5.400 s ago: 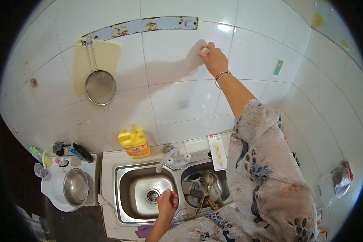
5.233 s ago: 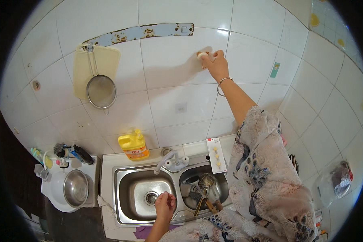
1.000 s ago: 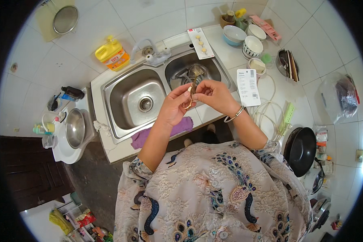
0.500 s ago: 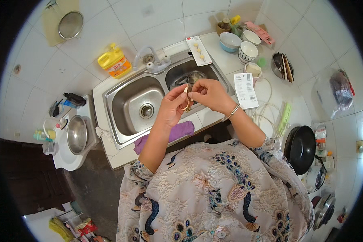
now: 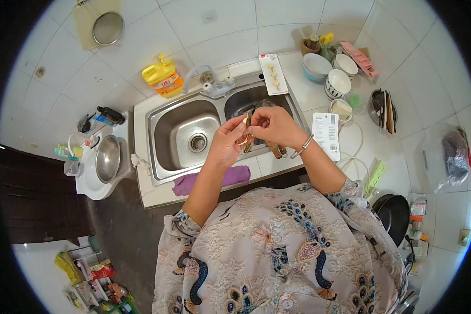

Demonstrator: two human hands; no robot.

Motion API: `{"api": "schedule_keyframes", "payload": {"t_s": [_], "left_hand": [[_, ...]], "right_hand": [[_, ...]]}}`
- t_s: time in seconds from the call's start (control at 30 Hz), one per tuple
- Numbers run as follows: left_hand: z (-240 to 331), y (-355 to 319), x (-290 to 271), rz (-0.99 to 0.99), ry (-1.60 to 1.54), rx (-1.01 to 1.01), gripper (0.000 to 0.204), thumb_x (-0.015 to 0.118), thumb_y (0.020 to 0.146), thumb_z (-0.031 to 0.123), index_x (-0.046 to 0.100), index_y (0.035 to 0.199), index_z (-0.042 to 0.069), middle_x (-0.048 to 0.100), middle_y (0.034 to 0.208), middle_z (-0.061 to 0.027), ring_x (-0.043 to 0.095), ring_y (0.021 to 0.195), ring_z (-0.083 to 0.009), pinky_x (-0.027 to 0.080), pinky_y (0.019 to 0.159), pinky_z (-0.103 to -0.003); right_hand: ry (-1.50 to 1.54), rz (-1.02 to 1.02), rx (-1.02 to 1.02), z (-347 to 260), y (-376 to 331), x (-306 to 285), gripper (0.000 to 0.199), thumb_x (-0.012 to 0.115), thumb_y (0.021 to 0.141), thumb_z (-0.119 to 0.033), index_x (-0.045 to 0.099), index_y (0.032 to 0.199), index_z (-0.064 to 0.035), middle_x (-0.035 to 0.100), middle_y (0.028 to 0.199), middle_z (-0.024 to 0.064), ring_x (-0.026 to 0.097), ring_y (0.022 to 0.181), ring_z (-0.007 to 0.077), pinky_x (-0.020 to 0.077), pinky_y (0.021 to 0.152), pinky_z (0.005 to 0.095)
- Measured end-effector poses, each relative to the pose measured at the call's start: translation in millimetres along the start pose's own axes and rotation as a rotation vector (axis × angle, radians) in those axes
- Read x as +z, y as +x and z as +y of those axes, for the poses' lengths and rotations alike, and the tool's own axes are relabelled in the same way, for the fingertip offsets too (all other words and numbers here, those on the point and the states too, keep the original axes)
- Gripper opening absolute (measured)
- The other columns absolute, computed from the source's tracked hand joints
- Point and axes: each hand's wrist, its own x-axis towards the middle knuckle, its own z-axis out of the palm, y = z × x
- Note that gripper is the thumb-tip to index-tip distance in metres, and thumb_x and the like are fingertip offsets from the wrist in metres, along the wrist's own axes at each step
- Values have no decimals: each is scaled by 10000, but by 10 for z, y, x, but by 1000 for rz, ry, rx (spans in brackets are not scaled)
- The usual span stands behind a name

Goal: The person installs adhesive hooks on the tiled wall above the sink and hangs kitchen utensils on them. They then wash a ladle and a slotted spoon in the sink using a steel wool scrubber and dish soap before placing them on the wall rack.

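The two-basin sink (image 5: 178, 120) has utensils (image 5: 273, 150) in its right basin (image 5: 239, 100). On the desk (image 5: 154, 194), a metal bowl (image 5: 372, 109) contains dark flat pieces (image 5: 387, 112). Left hand (image 5: 228, 140) and right hand (image 5: 273, 128) are together, pinching. A cup (image 5: 346, 119) holds a pale block (image 5: 341, 108). Between the fingertips, above the sink: a small pale-and-gold piece (image 5: 245, 120).

pale patterned garment (image 5: 267, 225) | dark-blue peacock motifs (image 5: 324, 270) | loose matching sleeves (image 5: 186, 224) | slim silvery bangle (image 5: 303, 147)
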Motion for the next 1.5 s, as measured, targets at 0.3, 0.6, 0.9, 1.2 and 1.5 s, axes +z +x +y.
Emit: {"api": "schedule_keyframes", "payload": {"t_s": [0.3, 0.6, 0.9, 1.2, 1.5], "left_hand": [[-275, 152, 155, 57, -36, -77, 309, 589, 863, 200, 537, 1092, -1, 620, 893, -81, 617, 753, -173, 540, 664, -295], [-369, 160, 116, 120, -75, -90, 239, 550, 881, 215, 561, 1030, 29, 623, 887, -64, 620, 742, -157, 534, 626, -268], [-95, 40, 187, 56, -60, -76, 294, 555, 877, 202, 535, 1093, 4, 619, 908, -89, 627, 773, -175, 536, 632, -259], [58, -241, -23, -4, -52, 156, 331, 603, 825, 83, 523, 1144, 42, 596, 1038, -71, 605, 901, -187, 525, 768, -327], [112, -424, -106, 8, 43, 227, 344, 598, 814, 38, 528, 1151, 37, 598, 1021, -65, 595, 832, -165, 487, 668, -264]], "right_hand": [[81, -136, 50, 384, -11, -338, 144, 668, 729, -108, 576, 766, -4, 555, 674, -2, 497, 625, 47, 427, 566, 203], [84, -345, 13, 342, 48, -488, 255, 741, 717, -177, 549, 768, -19, 547, 697, -5, 500, 646, 62, 421, 580, 204], [71, -327, -55, 174, 137, -414, 211, 694, 738, -191, 574, 730, -18, 565, 644, 12, 496, 597, 75, 420, 549, 233], [23, -184, -41, -80, 114, -83, 178, 669, 757, -154, 568, 735, -9, 553, 651, -5, 478, 590, 47, 405, 528, 205], [35, -156, 4, -184, 80, 168, 222, 682, 721, -188, 563, 690, -4, 557, 632, 12, 480, 569, 63, 402, 515, 218]]}}
